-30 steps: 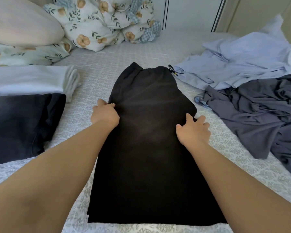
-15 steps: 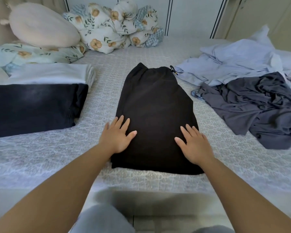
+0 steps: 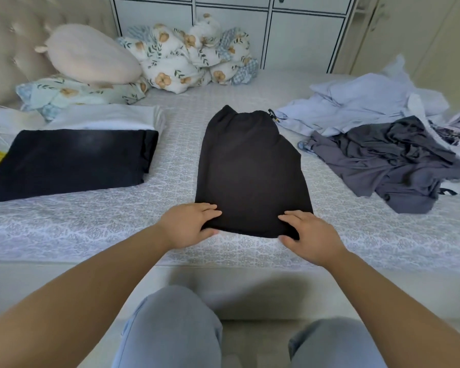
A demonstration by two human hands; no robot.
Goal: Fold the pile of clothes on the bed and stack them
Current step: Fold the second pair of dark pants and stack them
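Observation:
Black trousers (image 3: 250,168), folded lengthwise, lie in the middle of the bed with the waistband at the far end. My left hand (image 3: 189,225) grips the near left corner of the fold, fingers on top and thumb underneath. At the near right corner my right hand (image 3: 307,236) pinches the edge the same way. To the left lies a folded dark garment (image 3: 69,160) in front of a folded white one (image 3: 104,116). An unfolded pile sits at the right: a grey garment (image 3: 388,163) and a light blue shirt (image 3: 356,107).
The patterned bed cover (image 3: 91,221) stretches across the view. A pale cushion (image 3: 91,54) and a floral quilt (image 3: 191,57) lie at the headboard side, before white cupboard doors (image 3: 303,30). My knees in grey trousers (image 3: 175,328) are against the bed's near edge.
The trousers have been folded shorter. My hands slid from the middle of the cloth back to its near edge and now grip the corners. The view pulled back from the bed.

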